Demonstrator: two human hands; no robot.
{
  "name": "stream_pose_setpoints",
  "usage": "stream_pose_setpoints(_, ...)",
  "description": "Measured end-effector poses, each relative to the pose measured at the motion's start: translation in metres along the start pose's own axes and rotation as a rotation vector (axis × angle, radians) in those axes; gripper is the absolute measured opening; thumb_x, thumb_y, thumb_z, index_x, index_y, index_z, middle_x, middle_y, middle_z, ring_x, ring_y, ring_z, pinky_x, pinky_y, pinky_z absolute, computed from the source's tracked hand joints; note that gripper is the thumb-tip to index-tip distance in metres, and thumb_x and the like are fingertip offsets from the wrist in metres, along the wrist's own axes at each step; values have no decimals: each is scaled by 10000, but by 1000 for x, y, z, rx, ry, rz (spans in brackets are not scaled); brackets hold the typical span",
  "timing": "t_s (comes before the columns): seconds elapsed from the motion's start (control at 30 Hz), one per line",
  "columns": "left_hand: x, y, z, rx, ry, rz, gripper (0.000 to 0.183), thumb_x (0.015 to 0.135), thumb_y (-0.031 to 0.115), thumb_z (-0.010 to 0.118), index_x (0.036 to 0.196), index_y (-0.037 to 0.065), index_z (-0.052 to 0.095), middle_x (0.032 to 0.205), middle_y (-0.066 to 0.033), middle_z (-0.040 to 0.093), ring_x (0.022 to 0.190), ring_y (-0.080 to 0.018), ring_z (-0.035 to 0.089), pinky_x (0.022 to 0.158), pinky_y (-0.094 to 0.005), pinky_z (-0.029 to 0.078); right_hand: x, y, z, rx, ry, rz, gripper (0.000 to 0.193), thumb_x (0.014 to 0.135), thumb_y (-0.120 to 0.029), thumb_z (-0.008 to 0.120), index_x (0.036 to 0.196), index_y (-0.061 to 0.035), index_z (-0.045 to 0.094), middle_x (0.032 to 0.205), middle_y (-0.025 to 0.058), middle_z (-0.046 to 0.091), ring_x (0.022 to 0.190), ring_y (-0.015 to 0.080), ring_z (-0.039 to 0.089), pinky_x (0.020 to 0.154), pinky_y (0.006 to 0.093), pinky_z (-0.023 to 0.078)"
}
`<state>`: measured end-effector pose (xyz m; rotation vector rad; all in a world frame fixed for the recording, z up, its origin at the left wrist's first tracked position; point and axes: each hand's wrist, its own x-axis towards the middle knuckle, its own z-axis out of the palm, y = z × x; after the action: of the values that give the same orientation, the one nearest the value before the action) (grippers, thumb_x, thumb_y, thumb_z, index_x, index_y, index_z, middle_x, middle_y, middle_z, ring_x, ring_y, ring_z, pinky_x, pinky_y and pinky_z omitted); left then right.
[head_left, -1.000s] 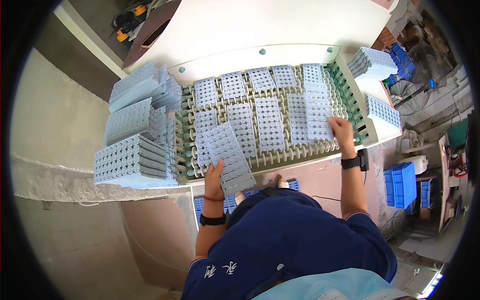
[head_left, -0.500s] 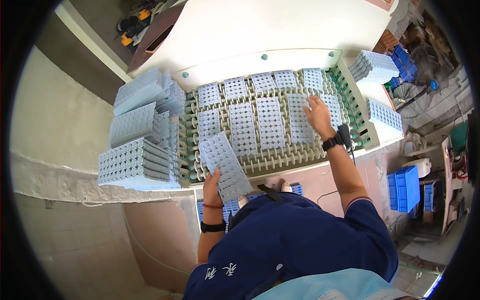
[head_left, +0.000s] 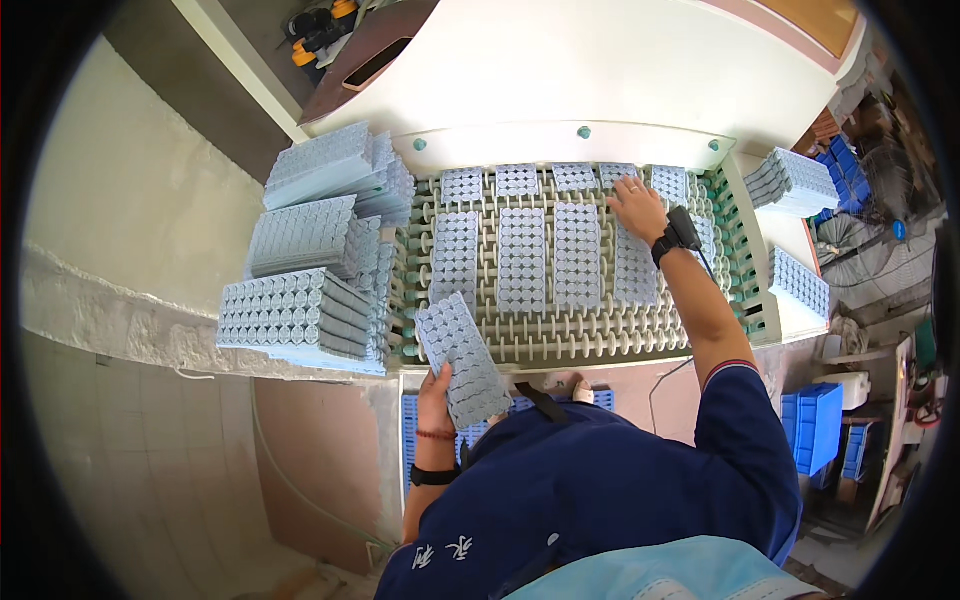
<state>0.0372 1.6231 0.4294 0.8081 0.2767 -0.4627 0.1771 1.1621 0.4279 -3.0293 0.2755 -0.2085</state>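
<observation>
Your left hand pinches the grey panel stack by its edge, probably to leave the right hand free, its fingers loosely spread over panels on rollers.

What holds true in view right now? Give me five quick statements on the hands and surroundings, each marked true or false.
1. The left hand holds at least one light blue panel. True.
2. Both hands grip that same panel. False: the right hand is over the roller bed, apart from it.
3. The right wrist wears a black band. True.
4. Nothing is stacked left of the bed. False: several panel stacks stand there.
5. A blue crate is on the picture's right side. True.
</observation>
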Motion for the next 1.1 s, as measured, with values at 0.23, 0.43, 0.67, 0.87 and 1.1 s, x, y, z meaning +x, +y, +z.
stream_pose_setpoints(0.23,10,-2,-4,45,21,-31,409,910,213,517,1239,-15,432,1141,-139,564,1000,-270,581,860,-391,473,28,-58,16,-7,-23,-149,560,894,-484,401,1277,-78,450,1355,128,421,1299,301,320,1050,486,238)
stream_pose_setpoints(0.43,17,1,9,64,27,-1,408,903,184,530,1250,-3,426,1147,-134,561,1010,-268,577,865,-387,472,15,-77,0,67,107,-104,552,873,-454,481,1219,-24,485,1262,166,489,1214,313,411,992,465,317)
stream_pose_setpoints(0.67,25,2,24,102,-4,-11,354,915,149,505,1217,-30,458,1126,-119,578,989,-231,585,844,-356,484,-121,-170,-61,850,-213,-231,341,804,-314,649,910,10,636,748,150,650,654,251,630,597,326,504)
stream_pose_setpoints(0.87,34,-5,34,127,-107,-46,336,923,129,478,1216,-33,453,1130,-132,572,981,-230,588,845,-343,488,-162,-190,-49,1370,-743,196,200,810,-177,670,894,1,641,703,50,635,542,58,570,425,189,430)
stream_pose_setpoints(1.1,33,-13,26,105,-203,-95,312,934,168,477,1180,-25,484,1099,-111,588,959,-191,594,826,-315,495,-181,-187,-46,1400,-692,219,172,828,-141,639,844,30,629,667,45,626,533,81,584,440,203,454)
